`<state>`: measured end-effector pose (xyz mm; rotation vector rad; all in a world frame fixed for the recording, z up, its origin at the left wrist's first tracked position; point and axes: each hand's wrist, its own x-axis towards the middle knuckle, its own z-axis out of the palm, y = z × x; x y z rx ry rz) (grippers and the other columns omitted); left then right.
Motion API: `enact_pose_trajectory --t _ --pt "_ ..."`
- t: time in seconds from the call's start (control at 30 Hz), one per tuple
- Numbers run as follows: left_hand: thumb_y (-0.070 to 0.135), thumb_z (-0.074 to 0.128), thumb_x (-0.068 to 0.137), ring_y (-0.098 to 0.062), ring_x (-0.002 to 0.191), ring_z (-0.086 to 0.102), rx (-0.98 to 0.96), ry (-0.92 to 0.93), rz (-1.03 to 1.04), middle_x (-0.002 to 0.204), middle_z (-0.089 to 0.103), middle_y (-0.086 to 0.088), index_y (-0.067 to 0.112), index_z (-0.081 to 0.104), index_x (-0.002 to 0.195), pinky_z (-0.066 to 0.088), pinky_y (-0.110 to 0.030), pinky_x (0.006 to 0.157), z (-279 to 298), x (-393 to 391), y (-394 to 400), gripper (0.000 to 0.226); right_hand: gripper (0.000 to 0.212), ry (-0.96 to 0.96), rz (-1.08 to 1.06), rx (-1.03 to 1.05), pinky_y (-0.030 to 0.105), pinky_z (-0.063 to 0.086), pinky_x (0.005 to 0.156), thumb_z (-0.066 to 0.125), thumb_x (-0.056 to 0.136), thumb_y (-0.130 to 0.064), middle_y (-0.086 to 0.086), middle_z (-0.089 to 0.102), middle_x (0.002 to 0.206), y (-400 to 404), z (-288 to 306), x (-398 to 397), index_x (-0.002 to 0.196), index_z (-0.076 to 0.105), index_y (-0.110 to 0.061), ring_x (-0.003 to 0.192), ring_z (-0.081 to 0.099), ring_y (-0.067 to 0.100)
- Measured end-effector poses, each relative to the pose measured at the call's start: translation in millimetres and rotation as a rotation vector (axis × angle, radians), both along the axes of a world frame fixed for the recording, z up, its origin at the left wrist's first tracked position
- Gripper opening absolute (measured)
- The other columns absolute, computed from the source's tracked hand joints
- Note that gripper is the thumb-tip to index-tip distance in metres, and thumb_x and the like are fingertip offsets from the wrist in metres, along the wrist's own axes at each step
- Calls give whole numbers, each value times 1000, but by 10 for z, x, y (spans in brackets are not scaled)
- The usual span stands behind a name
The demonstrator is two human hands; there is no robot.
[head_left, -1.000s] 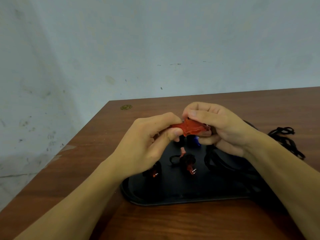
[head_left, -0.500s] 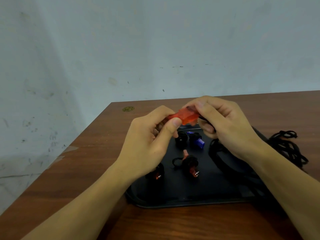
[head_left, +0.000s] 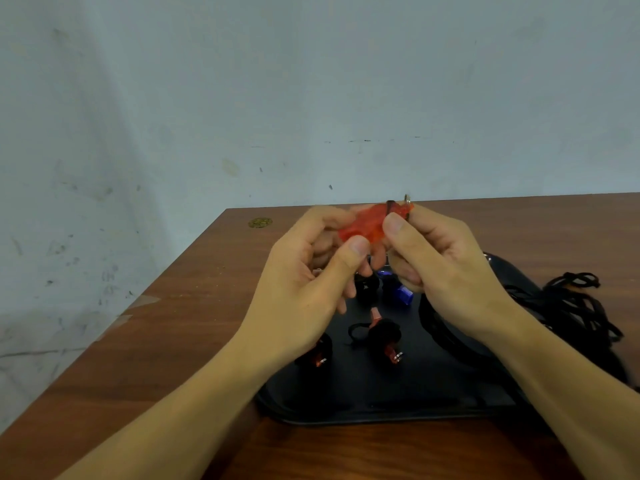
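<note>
Left hand [head_left: 304, 271]: raised before me, thumb up, fingers curled in a pinch.
Right hand [head_left: 446, 268]: level with it, thumb pressing against curled fingers.
Forearms [head_left: 180, 403]: bare, angling inward.

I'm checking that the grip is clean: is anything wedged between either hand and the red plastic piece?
Nothing visible. The left hand pinches the red plastic piece at one end and the right hand pinches the end with the metal ring. Bare fingers lie straight on the plastic, held clear of the black tray.
</note>
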<state>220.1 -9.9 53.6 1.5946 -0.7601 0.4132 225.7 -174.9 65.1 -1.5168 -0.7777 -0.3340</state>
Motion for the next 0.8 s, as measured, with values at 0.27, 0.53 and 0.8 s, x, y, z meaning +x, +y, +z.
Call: enact_pose_trajectory --t 0.27,0.53,0.8 --pt "10 51 102 -17 57 61 197 -146 -6 76 64 -4 34 33 148 50 -27 54 -13 -77 -13 55 25 50 54 45 5 39 47 46 93 -20 -11 52 47 18 54 -61 98 68 -8 39 50 -1" --pt "9 48 102 -25 54 58 103 -114 -24 77 64 -8 19 44 143 50 -27 52 1 -87 -61 42 18 84 41 52 12 33 45 63 95 -30 2 55 59 -67 -5 31 84 74 -22 44 40 3" --pt "8 46 103 -29 46 52 -54 -50 -17 73 64 -11 23 50 137 48 -34 43 0 -63 -53 37 25 120 -9 12 14 33 46 55 99 -17 0 58 62 -111 -36 49 116 72 -24 47 39 7"
